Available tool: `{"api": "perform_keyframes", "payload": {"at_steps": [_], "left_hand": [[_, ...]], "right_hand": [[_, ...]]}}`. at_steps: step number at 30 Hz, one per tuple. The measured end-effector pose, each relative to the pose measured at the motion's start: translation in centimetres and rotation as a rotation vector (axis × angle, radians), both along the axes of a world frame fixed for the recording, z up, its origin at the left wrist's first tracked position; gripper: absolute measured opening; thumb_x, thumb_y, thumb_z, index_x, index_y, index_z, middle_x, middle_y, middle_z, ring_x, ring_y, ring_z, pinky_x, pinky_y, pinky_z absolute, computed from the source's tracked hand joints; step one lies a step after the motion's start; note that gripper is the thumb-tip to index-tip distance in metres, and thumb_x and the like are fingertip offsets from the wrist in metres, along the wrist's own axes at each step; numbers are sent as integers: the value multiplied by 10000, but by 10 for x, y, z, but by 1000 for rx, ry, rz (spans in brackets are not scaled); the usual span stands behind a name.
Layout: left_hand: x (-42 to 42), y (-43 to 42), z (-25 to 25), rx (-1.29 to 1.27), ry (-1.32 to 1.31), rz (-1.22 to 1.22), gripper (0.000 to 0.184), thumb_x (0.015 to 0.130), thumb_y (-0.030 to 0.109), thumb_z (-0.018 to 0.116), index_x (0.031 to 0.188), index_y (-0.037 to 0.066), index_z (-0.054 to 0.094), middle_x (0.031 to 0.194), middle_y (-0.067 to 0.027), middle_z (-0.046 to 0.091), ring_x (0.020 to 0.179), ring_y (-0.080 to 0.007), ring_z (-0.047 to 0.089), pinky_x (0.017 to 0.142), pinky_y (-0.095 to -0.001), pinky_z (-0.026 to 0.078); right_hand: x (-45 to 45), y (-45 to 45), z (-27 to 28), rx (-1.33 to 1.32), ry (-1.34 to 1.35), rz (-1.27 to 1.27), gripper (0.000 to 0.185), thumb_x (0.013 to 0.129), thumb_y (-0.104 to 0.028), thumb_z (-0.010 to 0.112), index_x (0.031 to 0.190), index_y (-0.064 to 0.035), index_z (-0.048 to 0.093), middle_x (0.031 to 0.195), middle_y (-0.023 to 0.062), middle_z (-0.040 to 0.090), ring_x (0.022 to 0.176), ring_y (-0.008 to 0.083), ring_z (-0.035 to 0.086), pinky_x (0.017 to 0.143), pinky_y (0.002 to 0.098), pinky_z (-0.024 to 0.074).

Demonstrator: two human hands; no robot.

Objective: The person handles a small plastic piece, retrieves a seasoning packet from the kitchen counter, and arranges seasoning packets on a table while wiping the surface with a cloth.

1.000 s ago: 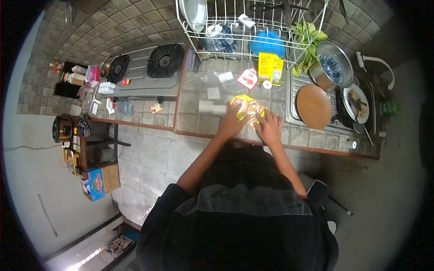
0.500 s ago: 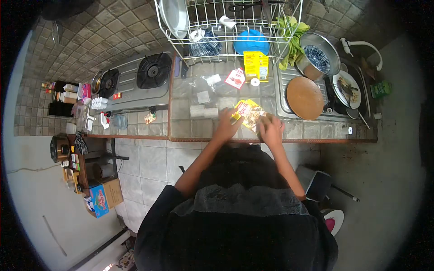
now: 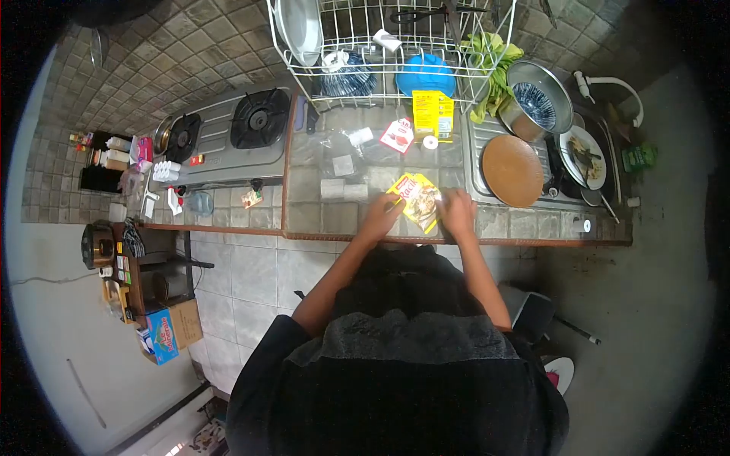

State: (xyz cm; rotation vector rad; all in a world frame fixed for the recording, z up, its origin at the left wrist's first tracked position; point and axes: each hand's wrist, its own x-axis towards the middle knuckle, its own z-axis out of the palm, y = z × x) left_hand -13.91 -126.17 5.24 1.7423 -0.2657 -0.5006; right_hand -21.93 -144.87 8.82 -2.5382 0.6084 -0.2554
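A yellow seasoning packet (image 3: 419,201) with red lettering and a food picture lies tilted over the tiled counter near its front edge. My left hand (image 3: 380,217) pinches the packet's left side, thumb on top. At the packet's right edge is my right hand (image 3: 458,213), its fingers curled and closed against that edge; the fingertips are partly hidden. Beyond the packet are a red and white packet (image 3: 398,135), a yellow box (image 3: 433,115) and a small white roll (image 3: 430,142). Clear plastic wrapping (image 3: 334,156) lies to the left.
A white wire dish rack (image 3: 369,72) stands at the back with bowls and leafy greens (image 3: 490,72). Right, by the sink, are a brown round board (image 3: 512,171), a metal pot (image 3: 559,80) and a plate (image 3: 566,148). A gas stove (image 3: 228,140) is left.
My right hand has shifted from over the packet to its right edge, uncovering more of the packet's front. My left hand stays on the left side. The camera view has shifted slightly.
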Motion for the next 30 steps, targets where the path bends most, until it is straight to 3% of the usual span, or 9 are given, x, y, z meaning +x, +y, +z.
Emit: {"api": "perform_keyframes", "payload": {"at_steps": [4,13,16,19,21,22,24,30], "left_hand": [[-1,0,-4,-21,4,1,288,815,245,627,985,15,593,988,-149,592,943,-241,553,834,-326,416],[-3,-1,-2,-33,39,1,281,816,233,625,982,8,592,987,-140,596,929,-220,557,811,-320,430],[-4,-2,-3,-9,3,-1,287,818,238,623,988,9,589,978,-141,597,925,-222,559,810,-324,432],[-6,-4,0,-38,62,59,272,828,220,610,993,6,585,990,-134,592,912,-207,559,805,-316,433],[-5,-2,2,-79,111,69,247,840,185,590,1006,3,574,1001,-109,582,922,-183,551,804,-300,432],[-5,-2,-2,-78,111,67,247,840,185,590,1006,3,574,1001,-109,582,922,-183,551,804,-300,432],[-5,-3,-3,-143,108,62,245,849,148,569,1045,3,544,1009,-86,568,943,-155,535,809,-288,428],[-9,-10,6,-68,38,139,365,858,198,592,1156,19,480,1076,-83,552,968,-150,515,857,-282,408]], "right_hand": [[1,-4,1,66,134,-8,276,752,-253,634,977,-95,614,1032,113,576,979,299,517,826,428,365],[-3,-8,-12,87,99,-25,195,753,-247,630,863,-86,612,872,110,609,904,307,543,799,443,367],[-7,-7,-9,111,47,-12,163,738,-191,669,839,-86,597,829,98,609,838,296,564,735,425,385],[-12,-10,-8,288,4,-66,155,758,-155,656,856,-60,583,778,98,604,731,262,581,696,381,414],[-16,-15,-12,554,-131,-23,138,792,-91,625,898,-21,572,732,69,587,647,170,555,642,294,434],[-17,-16,-13,555,-132,-25,138,792,-91,625,898,-21,572,732,69,587,647,170,555,642,294,434],[-19,-17,-14,745,-198,-8,131,819,-31,586,940,15,564,729,22,568,663,84,505,608,226,429],[-25,-19,0,940,-227,-39,140,849,-16,552,985,15,561,754,-5,573,680,60,502,649,204,422]]}}
